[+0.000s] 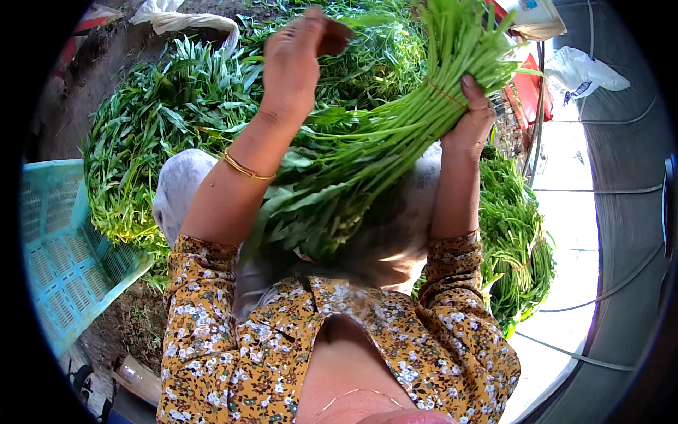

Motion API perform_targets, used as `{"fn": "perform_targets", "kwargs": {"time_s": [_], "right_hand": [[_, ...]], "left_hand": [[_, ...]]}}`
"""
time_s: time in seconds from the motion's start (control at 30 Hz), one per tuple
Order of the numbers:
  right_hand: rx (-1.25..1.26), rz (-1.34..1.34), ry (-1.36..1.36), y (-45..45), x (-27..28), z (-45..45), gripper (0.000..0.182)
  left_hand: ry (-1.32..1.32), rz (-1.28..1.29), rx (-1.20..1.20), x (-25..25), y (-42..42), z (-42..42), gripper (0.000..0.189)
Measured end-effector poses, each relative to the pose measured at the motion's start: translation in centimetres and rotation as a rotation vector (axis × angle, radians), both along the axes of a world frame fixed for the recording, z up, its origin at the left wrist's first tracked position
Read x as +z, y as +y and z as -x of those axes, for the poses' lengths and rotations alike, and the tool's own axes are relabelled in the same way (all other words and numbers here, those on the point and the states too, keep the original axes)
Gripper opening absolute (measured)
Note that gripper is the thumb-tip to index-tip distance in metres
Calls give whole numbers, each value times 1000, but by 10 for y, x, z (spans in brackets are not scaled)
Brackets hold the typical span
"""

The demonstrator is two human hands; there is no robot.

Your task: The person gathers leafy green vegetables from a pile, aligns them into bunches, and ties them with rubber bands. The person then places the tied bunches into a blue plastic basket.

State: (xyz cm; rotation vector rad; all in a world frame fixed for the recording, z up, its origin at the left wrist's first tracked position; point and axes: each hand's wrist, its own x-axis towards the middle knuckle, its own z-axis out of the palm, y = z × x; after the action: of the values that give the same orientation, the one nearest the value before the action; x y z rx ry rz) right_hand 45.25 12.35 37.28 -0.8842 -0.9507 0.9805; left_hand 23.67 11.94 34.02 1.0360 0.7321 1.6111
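Observation:
My right hand (pixel 474 119) grips a large bundle of long-stemmed leafy greens (pixel 418 124), with the thumb across the stems. A thin red band (pixel 446 94) lies across the stems near that thumb. The cut ends point up and away, while the leaves hang over my lap. To the left of the stems, my left hand (pixel 294 58) is raised, blurred and apart from the bundle. Beside its fingers is a dark reddish-brown shape (pixel 335 38); whether it is shaded fingers or a held thing is unclear.
Loose greens (pixel 175 111) are heaped ahead and to the left. A turquoise plastic crate (pixel 66 254) stands at left. More banded bundles (pixel 514 249) lie at right, near a white plastic bag (pixel 585 71) and dark sheeting (pixel 625 212). A white container (pixel 535 18) stands at the upper right.

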Motion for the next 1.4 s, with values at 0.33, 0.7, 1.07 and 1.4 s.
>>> {"fn": "perform_targets", "kwargs": {"time_s": [0.33, 0.7, 1.07, 1.4], "right_hand": [[564, 91, -330, -18, 13, 45, 56], [681, -8, -181, -10, -19, 45, 88], [903, 176, -126, -1, 18, 34, 74], [638, -149, -1044, -8, 83, 17, 79]], "left_hand": [[97, -125, -317, -18, -5, -21, 71], [214, -64, -562, -11, -4, 19, 41], [128, -90, -834, 19, 6, 3, 58], [779, -279, -246, 14, -15, -24, 63]]}}
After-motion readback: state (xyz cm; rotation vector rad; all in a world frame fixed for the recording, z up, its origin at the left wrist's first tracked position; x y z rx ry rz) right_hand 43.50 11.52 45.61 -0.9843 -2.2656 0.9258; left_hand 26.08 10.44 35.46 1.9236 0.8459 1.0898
